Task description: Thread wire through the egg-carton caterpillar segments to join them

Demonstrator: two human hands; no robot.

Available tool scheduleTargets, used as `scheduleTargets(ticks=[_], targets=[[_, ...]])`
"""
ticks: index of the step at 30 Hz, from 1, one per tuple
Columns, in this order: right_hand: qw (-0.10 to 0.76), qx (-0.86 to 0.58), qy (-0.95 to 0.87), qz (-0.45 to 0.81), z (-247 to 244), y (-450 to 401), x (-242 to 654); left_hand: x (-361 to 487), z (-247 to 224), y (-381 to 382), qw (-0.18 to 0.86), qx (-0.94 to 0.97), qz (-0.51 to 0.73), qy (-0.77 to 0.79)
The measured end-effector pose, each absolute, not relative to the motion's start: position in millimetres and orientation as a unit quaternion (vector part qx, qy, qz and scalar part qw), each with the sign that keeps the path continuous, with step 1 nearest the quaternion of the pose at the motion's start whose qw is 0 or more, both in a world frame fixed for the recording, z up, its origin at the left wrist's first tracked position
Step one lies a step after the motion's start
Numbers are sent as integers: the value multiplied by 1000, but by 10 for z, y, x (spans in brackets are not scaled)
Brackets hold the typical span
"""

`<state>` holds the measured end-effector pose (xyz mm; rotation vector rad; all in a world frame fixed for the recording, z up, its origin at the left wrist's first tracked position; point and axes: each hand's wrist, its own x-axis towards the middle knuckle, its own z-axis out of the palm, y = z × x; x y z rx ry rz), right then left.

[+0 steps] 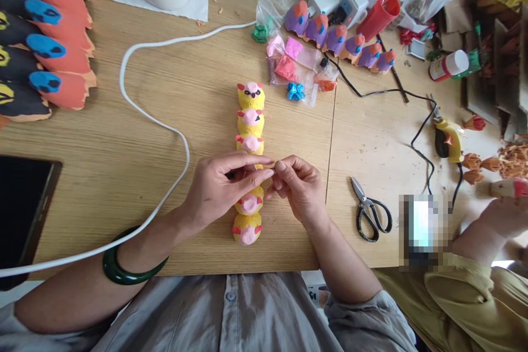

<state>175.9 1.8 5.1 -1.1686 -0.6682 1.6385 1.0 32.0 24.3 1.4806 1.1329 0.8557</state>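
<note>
A row of yellow egg-carton-like cups with pink and red faces (249, 202) lies lengthwise on the table in front of me. The farthest face carries black eye marks, and the second has one black mark; the middle of the row is hidden under my hands. Above it, my left hand (225, 184) is closed in a pinch, thumb and finger meeting at a tiny dark piece (274, 168). A black lump (229, 175) shows within that hand. Fingertips of my right hand (300, 186) pinch at the same tiny piece from the right.
Black-handled scissors (367, 212) lie to the right. Bags of coloured clay (286, 67) and a purple-orange cup row (338, 38) lie behind. A white cable (183, 143) crosses the left side near a dark tablet-like device (25, 209). Another person's arm (480, 228) is at right.
</note>
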Motion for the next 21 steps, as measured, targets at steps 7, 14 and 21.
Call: scheduleTargets(ticks=[7, 14, 21], targets=[[473, -470, -277, 693, 54, 7, 1763, 1, 239, 314, 483, 627, 367, 489], [478, -459, -276, 696, 23, -3, 1777, -9, 190, 314, 492, 624, 354, 493], [488, -447, -271, 699, 32, 0, 1767, -8, 185, 327, 505, 629, 356, 472]])
